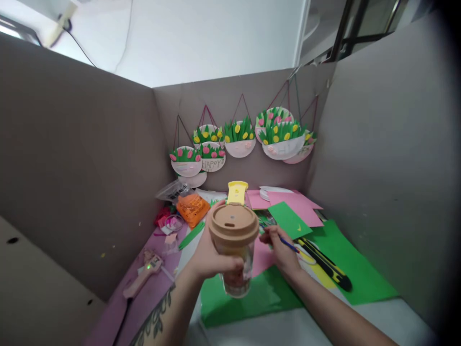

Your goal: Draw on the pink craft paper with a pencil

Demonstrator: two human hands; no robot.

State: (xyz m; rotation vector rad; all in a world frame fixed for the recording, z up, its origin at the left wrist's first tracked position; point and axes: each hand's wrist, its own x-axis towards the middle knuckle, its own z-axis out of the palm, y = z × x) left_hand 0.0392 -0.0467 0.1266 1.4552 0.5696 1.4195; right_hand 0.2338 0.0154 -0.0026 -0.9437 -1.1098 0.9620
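My left hand (212, 259) is wrapped around a clear cup (236, 281) with a brown lid (234, 223), held upright in front of me over the green sheets. Contents in its lower part look reddish, but blurred. To the right of the cup, my right hand (283, 250) has its fingers closed on a slim blue pen (289, 244), which slants down to the right. Behind the lid shows a yellow plastic piece (236, 192), partly hidden by the cup. A green sheet (252, 300) and a pink sheet (262, 257) lie beneath the hands.
A yellow-and-black utility knife (326, 264) lies on green paper (370, 283) at right. Pink sheets (295, 206) are farther back. At left are a glue gun (144, 276) with a lit green light and an orange packet (192, 207). Paper-plate flower baskets (239, 146) hang on the grey partition.
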